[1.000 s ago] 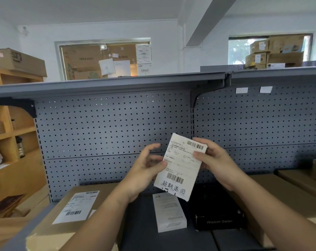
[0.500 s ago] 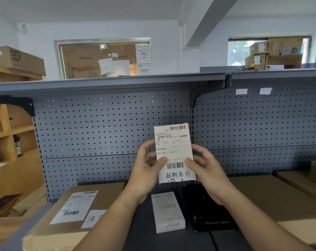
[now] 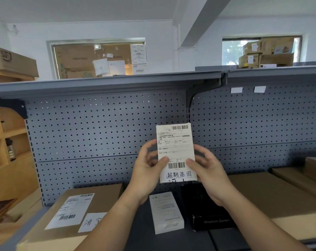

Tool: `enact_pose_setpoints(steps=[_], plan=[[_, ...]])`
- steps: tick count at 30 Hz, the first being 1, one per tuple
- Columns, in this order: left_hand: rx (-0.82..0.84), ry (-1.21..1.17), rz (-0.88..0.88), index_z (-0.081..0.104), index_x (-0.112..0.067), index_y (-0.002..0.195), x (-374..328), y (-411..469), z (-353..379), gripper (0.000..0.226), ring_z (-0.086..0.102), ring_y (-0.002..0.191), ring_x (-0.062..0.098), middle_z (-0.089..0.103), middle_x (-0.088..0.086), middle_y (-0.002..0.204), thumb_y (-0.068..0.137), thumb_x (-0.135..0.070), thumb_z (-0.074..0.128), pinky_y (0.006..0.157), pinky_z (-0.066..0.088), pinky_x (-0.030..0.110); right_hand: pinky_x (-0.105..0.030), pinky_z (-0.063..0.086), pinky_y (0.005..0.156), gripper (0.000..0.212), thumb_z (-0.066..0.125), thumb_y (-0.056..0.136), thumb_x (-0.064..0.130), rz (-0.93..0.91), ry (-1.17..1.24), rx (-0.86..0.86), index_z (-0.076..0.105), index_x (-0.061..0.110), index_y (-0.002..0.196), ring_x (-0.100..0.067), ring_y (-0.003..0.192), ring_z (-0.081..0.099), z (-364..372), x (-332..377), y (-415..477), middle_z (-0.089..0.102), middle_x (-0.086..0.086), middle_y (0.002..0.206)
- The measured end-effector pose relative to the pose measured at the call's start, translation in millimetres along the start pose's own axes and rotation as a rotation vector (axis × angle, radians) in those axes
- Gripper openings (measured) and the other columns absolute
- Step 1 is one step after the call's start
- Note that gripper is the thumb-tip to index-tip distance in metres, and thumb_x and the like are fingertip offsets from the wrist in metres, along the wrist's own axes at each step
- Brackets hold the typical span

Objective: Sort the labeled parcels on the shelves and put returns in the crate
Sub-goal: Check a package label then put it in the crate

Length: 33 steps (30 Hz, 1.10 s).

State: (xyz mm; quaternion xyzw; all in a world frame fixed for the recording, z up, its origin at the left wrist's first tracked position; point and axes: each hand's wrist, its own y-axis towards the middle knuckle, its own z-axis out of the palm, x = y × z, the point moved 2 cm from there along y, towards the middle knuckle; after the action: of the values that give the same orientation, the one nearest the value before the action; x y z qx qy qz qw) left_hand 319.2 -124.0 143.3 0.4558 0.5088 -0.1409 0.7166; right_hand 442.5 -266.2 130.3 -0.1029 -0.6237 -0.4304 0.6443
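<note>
- Parcel point(image 3: 175, 142) at centre frame: small, white, upright, with its printed label and barcodes facing the camera and handwritten characters along the bottom; raised in front of the pegboard back panel point(image 3: 99, 127), clear of the shelf deck point(image 3: 140, 232).
- Left hand point(image 3: 146, 171) just left of centre: grips the parcel's lower left edge, thumb on the label, fingers curled behind.
- Right hand point(image 3: 211, 174) just right of centre: grips the lower right edge the same way, thumb on the front.
- Lower frame, on the dark grey deck: brown carton point(image 3: 103, 198) at lower left with a shipping label and a handwritten slip; slim white box point(image 3: 167, 212) lying flat at bottom centre; black box point(image 3: 207, 211) just to its right; flat brown cartons point(image 3: 273, 196) at lower right.
- Across the middle: grey upper shelf point(image 3: 106, 82) spanning the frame above the perforated panel.
- Left edge: wooden shelving point(image 3: 7, 142).
- Upper frame: white walls, slanted beam point(image 3: 204, 20), and stacked cardboard boxes point(image 3: 267, 53) in the upper right window.
</note>
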Motion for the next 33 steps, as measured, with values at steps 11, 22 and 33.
enact_pose_setpoints(steps=[11,22,33], plan=[[0.041,0.053,-0.020,0.052,-0.032,0.135,5,5,-4,0.048,0.071,0.104,0.016,0.075,-0.003,0.117,0.097,-0.007,0.067,0.082,0.061,0.031,-0.044,0.062,0.085,0.045,0.062,0.098,0.001,-0.003,0.018,-0.010,0.056,0.021,0.138,-0.027,0.106,0.074,-4,-6,2,0.076,-0.006,0.117],[-0.206,0.552,-0.065,0.061,-0.035,0.120,4,-9,-65,0.030,0.062,0.109,0.006,0.060,-0.021,0.124,0.096,-0.021,0.071,0.093,0.051,0.025,-0.038,0.062,0.083,0.045,0.064,0.098,0.003,0.066,0.071,0.077,0.056,0.028,0.134,-0.018,0.104,0.075,9,-33,14,0.077,0.003,0.115],[-0.483,1.216,-0.257,0.049,-0.027,0.143,-43,-98,-134,0.049,0.060,0.096,0.014,0.056,0.005,0.143,0.097,-0.026,0.066,0.085,0.049,0.023,-0.029,0.063,0.080,0.047,0.062,0.099,0.003,0.200,0.177,0.397,0.053,0.030,0.136,-0.015,0.106,0.074,91,-63,3,0.076,0.004,0.118]])
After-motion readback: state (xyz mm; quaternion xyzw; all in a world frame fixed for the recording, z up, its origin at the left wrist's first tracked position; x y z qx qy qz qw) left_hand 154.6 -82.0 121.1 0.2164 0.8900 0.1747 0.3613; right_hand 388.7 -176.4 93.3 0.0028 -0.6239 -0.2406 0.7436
